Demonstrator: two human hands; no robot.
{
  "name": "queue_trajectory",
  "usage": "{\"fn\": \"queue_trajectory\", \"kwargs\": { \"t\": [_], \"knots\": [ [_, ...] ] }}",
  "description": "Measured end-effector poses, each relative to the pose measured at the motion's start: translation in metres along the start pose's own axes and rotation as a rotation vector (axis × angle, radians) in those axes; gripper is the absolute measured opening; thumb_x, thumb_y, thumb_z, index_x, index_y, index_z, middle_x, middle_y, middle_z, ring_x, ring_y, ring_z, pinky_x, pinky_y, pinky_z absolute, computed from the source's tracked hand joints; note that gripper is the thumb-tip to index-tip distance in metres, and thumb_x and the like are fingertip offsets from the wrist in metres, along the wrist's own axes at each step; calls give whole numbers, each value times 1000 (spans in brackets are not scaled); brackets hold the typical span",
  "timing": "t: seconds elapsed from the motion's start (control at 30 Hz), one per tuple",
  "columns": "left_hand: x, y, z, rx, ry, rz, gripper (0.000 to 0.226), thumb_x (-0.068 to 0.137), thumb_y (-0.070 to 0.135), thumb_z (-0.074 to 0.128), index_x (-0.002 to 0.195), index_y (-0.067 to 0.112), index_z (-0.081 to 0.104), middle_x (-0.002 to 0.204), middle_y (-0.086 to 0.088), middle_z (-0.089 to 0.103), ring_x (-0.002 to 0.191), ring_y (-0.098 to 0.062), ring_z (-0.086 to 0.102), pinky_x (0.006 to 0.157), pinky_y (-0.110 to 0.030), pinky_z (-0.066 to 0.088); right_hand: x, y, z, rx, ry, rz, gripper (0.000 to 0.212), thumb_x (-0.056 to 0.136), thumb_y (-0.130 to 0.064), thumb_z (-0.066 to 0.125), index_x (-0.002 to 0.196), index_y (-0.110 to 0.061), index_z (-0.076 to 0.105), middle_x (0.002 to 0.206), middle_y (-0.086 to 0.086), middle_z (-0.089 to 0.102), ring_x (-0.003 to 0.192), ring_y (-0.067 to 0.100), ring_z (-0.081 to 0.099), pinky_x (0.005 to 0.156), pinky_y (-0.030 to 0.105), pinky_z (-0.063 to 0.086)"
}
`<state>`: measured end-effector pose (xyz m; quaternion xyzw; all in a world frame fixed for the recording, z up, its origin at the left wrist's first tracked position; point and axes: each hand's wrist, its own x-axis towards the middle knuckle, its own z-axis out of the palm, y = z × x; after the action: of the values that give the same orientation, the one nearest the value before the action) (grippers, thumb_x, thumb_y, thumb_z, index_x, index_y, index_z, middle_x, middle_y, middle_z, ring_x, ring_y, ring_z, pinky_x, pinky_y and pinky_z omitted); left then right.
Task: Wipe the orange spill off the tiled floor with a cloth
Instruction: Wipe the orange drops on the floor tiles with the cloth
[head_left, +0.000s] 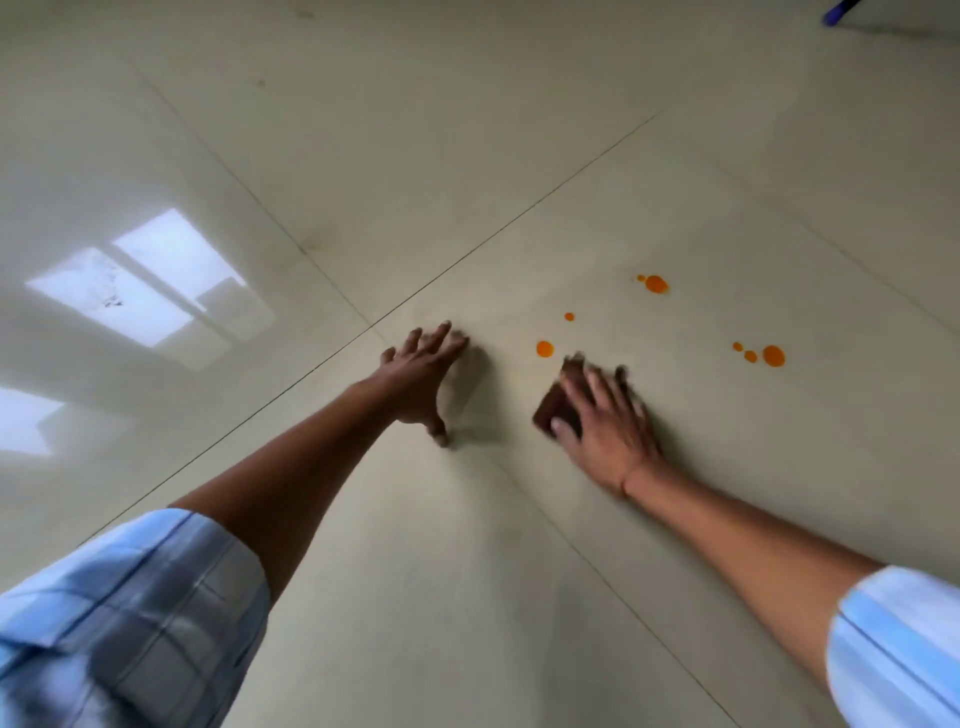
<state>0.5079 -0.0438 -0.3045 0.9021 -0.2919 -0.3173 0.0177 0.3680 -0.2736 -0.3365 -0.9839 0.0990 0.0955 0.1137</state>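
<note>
Right hand (605, 426) presses dark cloth (558, 410) flat on floor (467, 156), fingers spread. Left hand (423, 379) braced on tile, fingers splayed, gripping nothing. Orange drops (545, 348) just beyond cloth.

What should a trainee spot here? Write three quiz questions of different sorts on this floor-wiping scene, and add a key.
1. True or false: the right hand presses a brown cloth flat on the tiled floor.
2. Choose one. The orange drop nearest the cloth lies: A) just beyond the cloth's far edge; B) under the cloth; C) on a grout line.
3. Fill in: the left hand, fingers spread on the floor, holds ____.

Key: 1 true; 2 A; 3 nothing.
</note>
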Motion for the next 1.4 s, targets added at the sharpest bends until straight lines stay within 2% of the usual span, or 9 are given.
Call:
{"fn": "queue_trajectory", "kwargs": {
  "t": [0.1,0.27,0.43,0.63,0.8,1.0,1.17,1.3,1.4],
  "knots": [
    [21,27,0,39,-36,-16,152,40,54,90,152,28,-9,160,-1,-20,146,-39,-13,110,-61,17,50,-34,-2,31,-21,131,65,90,-49,41,148,-27,24,159,8,14,144,29,12,114,48,12],
    [22,24,1,57,-25,-8,153,36,58,89,152,30,-8,161,0,-18,146,-38,-11,111,-60,21,-39,-9,10,12,-41,-141,67,83,-55,34,146,-30,30,157,3,23,143,25,20,113,47,22],
    [23,25,0,75,-15,4,153,35,61,88,153,30,-5,161,2,-15,146,-37,-7,109,-56,27,68,-2,-11,-2,0,129,66,85,-52,38,146,-28,28,158,8,18,143,29,15,113,49,14],
    [26,19,4,60,5,13,153,36,59,89,153,31,-5,161,4,-15,147,-36,-6,111,-57,26,-8,-1,9,-11,-38,-319,69,80,-53,37,144,-28,34,153,9,31,140,29,28,110,52,27],
    [28,24,1,88,-1,-2,154,35,60,88,152,30,-6,161,4,-16,146,-36,-6,110,-54,28,105,6,-22,-12,-7,138,66,88,-50,39,148,-25,25,158,9,15,143,31,13,114,51,13],
    [20,25,4,-13,39,-60,159,35,56,91,153,20,-9,161,7,-13,149,-26,-6,118,-44,21,4,-12,14,-13,-79,-446,71,80,-53,35,146,-28,30,157,8,24,143,28,19,113,50,14],
    [17,30,4,-13,72,-133,156,30,54,92,153,22,2,162,3,-7,149,-23,2,114,-44,28,106,-39,-14,-13,-42,-23,67,86,-50,37,148,-27,24,158,7,16,144,28,10,114,49,8],
    [9,31,7,-63,61,-209,155,32,50,93,153,22,0,162,6,-10,149,-23,-1,107,-50,36,50,-36,12,-76,-77,-478,71,83,-51,36,149,-26,24,157,8,21,143,27,16,114,48,12],
    [7,37,1,-38,-8,-229,155,39,50,92,153,19,-8,161,5,-17,149,-25,-5,102,-53,41,59,17,-1,-46,2,-307,70,81,-55,33,145,-26,35,153,10,30,141,29,24,112,51,20]
  ]
}}
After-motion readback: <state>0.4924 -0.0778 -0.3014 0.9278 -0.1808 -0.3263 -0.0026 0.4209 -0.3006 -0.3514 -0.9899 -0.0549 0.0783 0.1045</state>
